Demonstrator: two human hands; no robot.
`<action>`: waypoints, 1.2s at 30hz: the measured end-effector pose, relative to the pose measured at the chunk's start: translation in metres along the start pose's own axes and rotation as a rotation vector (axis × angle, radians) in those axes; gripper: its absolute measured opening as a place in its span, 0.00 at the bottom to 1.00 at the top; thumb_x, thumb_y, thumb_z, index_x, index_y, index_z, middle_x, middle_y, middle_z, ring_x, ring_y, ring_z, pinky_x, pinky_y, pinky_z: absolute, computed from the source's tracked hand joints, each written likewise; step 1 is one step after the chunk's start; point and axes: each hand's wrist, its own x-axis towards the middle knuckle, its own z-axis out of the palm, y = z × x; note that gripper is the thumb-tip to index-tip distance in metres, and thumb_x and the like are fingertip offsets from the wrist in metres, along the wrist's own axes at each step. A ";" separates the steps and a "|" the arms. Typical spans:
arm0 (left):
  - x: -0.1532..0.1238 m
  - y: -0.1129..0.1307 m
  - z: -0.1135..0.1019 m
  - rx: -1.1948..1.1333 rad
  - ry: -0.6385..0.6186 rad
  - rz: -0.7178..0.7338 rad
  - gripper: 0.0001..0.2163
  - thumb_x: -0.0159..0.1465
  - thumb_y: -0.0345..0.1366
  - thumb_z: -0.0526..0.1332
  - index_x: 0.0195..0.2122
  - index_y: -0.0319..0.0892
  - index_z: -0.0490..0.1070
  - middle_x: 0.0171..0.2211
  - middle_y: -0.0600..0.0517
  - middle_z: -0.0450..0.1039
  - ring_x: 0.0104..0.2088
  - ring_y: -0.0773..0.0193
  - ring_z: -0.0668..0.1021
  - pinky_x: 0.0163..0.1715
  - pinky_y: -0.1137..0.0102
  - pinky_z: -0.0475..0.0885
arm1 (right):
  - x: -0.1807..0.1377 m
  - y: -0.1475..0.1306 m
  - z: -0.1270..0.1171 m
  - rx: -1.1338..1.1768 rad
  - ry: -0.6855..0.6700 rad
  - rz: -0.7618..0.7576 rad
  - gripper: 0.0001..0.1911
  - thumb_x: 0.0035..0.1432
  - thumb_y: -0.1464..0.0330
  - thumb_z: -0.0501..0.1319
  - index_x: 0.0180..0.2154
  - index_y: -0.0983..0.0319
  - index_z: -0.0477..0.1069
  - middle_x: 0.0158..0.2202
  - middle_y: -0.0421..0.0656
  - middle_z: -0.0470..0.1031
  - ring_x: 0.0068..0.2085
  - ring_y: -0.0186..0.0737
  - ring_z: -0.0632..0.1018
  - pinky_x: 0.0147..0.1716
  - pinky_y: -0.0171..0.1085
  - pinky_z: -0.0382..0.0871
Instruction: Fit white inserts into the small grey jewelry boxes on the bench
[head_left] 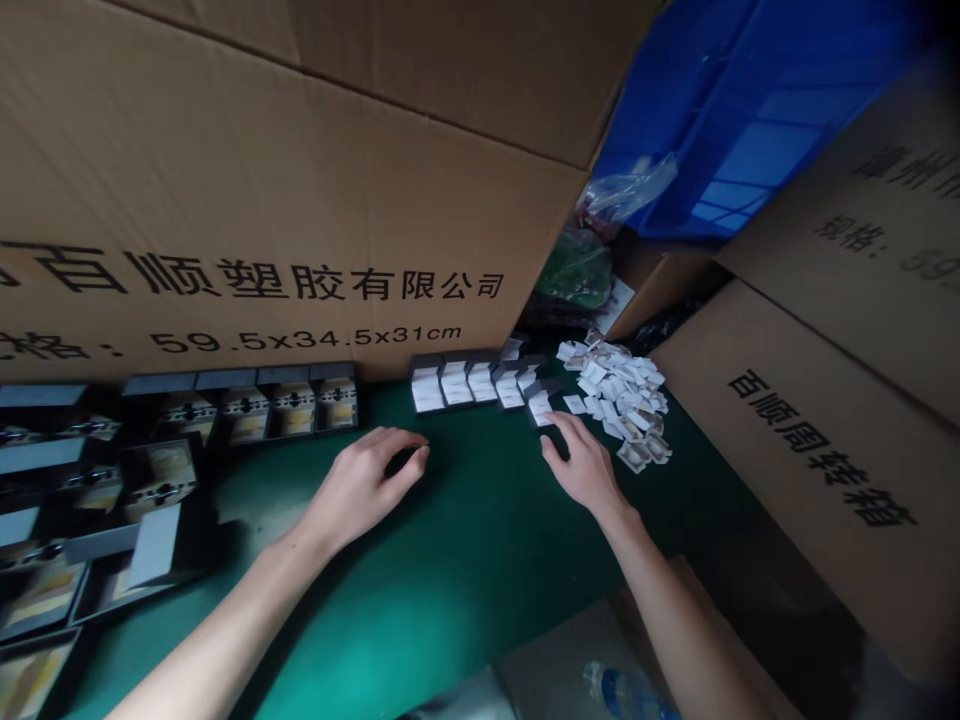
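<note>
My left hand [371, 478] hovers over the green tabletop, fingers bent, with a gap between thumb and forefinger and nothing seen in it. My right hand [583, 458] reaches to a small dark box [539, 405] with a raised lid and a white insert, at the right end of a short row. Its fingertips are at the box's near right corner, thumb and fingers apart. Several similar lidded boxes with white inserts [455, 382] stand to the left in that row. Right of the hand lies a loose heap of white insert pieces [619, 385].
Dark boxes with yellowish interiors and metal parts [292, 405] line the left side. A large cardboard carton [300, 200] walls off the back, and more cartons [825, 450] stand at right. A blue crate [750, 120] is behind. A plastic bottle [622, 690] lies low in front.
</note>
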 end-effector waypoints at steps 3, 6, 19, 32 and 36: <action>0.000 -0.001 0.000 0.006 0.005 0.012 0.22 0.72 0.52 0.52 0.45 0.42 0.79 0.44 0.47 0.82 0.44 0.54 0.81 0.41 0.66 0.75 | -0.001 0.003 0.002 0.046 0.043 -0.001 0.19 0.69 0.63 0.54 0.59 0.57 0.69 0.60 0.49 0.73 0.53 0.48 0.80 0.43 0.40 0.79; -0.001 -0.002 0.000 0.008 0.011 0.021 0.21 0.72 0.52 0.52 0.44 0.42 0.79 0.44 0.46 0.82 0.43 0.54 0.82 0.39 0.66 0.75 | -0.001 0.005 0.004 0.084 0.107 0.040 0.18 0.68 0.65 0.55 0.57 0.58 0.70 0.57 0.50 0.75 0.41 0.42 0.82 0.37 0.39 0.78; 0.000 -0.002 0.003 0.031 0.027 0.057 0.19 0.72 0.46 0.51 0.44 0.41 0.78 0.43 0.45 0.82 0.45 0.52 0.82 0.42 0.62 0.75 | -0.007 -0.019 0.001 0.075 0.448 -0.329 0.12 0.65 0.76 0.57 0.45 0.60 0.76 0.35 0.45 0.82 0.29 0.36 0.82 0.27 0.33 0.74; -0.001 -0.013 0.017 -0.020 0.202 0.104 0.11 0.70 0.39 0.55 0.41 0.44 0.77 0.38 0.48 0.82 0.40 0.57 0.82 0.41 0.63 0.76 | 0.020 -0.277 0.023 0.477 0.010 -0.669 0.25 0.62 0.55 0.68 0.57 0.58 0.72 0.48 0.44 0.81 0.42 0.45 0.83 0.47 0.42 0.81; 0.002 -0.013 0.015 -0.027 0.116 0.085 0.13 0.69 0.39 0.54 0.40 0.43 0.78 0.38 0.46 0.82 0.41 0.55 0.82 0.42 0.61 0.76 | 0.028 -0.312 0.028 0.570 -0.209 -0.596 0.42 0.53 0.56 0.75 0.65 0.53 0.63 0.59 0.48 0.75 0.47 0.55 0.82 0.43 0.49 0.84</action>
